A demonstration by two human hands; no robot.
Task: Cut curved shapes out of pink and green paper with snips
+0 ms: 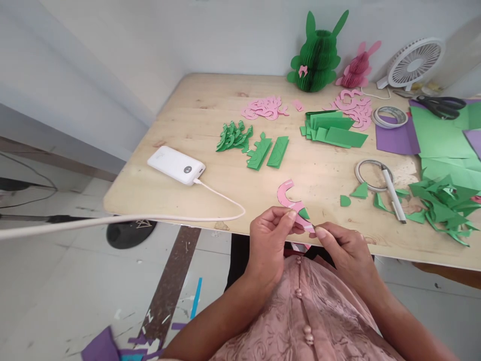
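Note:
At the table's front edge my left hand pinches a curved pink paper piece between thumb and fingers. A bit of green paper shows against it, just beside my fingertips. My right hand is closed, thumb against forefinger, at the pink piece's lower right end; whatever small thing lies between those fingertips is too hidden to name. Beyond my hands lie green strips with drawn outlines, a pile of folded green cut-outs and pink cut-outs.
A white power bank with a cable lies left. Rightward are tape rolls, a marker, green scraps and black scissors. Paper rabbits and a fan stand at the back.

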